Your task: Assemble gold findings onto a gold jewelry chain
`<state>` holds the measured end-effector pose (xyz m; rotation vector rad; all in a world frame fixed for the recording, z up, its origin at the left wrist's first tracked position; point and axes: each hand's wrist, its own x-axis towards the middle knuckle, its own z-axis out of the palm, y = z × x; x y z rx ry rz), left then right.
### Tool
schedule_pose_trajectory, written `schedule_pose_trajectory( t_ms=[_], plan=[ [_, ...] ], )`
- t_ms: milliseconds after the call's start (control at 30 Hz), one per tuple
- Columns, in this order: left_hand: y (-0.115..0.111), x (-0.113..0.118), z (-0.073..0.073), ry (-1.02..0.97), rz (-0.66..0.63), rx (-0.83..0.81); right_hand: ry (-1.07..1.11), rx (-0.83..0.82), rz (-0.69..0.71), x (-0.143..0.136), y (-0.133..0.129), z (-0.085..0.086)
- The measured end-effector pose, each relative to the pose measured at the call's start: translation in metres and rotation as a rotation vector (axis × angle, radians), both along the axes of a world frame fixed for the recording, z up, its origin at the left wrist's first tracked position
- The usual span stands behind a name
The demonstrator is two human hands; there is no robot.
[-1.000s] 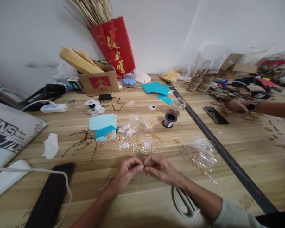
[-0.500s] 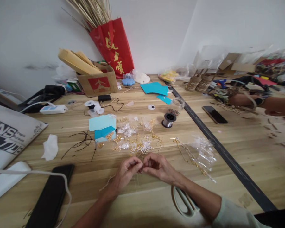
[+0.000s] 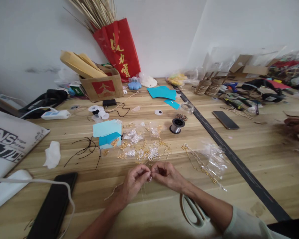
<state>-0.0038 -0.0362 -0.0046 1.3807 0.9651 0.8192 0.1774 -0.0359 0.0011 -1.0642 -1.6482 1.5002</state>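
My left hand (image 3: 135,182) and my right hand (image 3: 168,176) meet at the fingertips low in the middle of the view, both pinched. Between them is a small dark reddish bead (image 3: 149,178), with a thin clear thread hanging below it. The bead sits at my left fingertips; what my right fingers pinch is too small to make out. Just beyond lie loose silver beads (image 3: 153,152) and gold ones among small clear bags. A beaded chain (image 3: 112,192) lies beside my left wrist. Green-handled scissors (image 3: 193,212) are partly under my right forearm.
A wire spool (image 3: 177,126) and a jar (image 3: 186,109) stand behind the beads. Gold chains (image 3: 200,162) lie right, near a dark strip (image 3: 229,156). Phones (image 3: 225,119) lie right and near left. Another person's hand (image 3: 297,124) is at the far right.
My hands have shifted very slightly right, and the reddish bead shows more clearly. The other person's hand has moved from beside the tools toward the right edge and nearer.
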Motion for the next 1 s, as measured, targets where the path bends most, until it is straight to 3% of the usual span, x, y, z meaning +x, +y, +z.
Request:
schedule_pose_trajectory(
  t_ms=[133, 400, 733, 1000],
  plan=[
    [0.001, 0.000, 0.001, 0.024, 0.019, -0.025, 0.038, -0.005, -0.058, 0.002, 0.003, 0.002],
    [0.005, 0.004, -0.008, 0.135, 0.034, 0.002, 0.089, 0.017, -0.044, 0.002, 0.005, 0.005],
    [0.004, 0.006, 0.009, 0.256, 0.032, 0.101, 0.112, 0.018, -0.060, 0.008, 0.008, 0.012],
    [0.010, 0.007, 0.023, 0.276, 0.122, 0.125, -0.235, 0.302, -0.100, 0.023, 0.016, 0.003]
  ],
)
